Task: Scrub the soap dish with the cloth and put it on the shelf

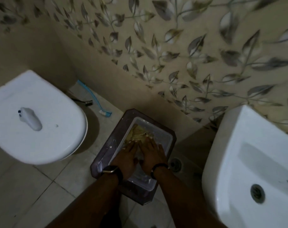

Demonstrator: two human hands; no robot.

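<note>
A clear plastic tub (165, 136) sits on a dark brown stool (102, 156) on the bathroom floor. A yellow cloth (137, 132) lies crumpled in the tub's far half. Both of my hands are inside the tub, side by side and palms down. My left hand (128, 156) rests flat with its fingertips on the cloth. My right hand (152, 153) lies next to it, fingers stretched out onto the cloth's near edge. Each wrist wears a dark band. I cannot make out a separate soap dish; my hands cover the middle of the tub.
A white toilet with its lid down (41, 132) stands to the left, with a small white object (31, 118) on the lid. A blue brush (97, 102) lies by the wall. A white washbasin (255, 162) is at the right, with a floor drain (176, 164) beside the stool.
</note>
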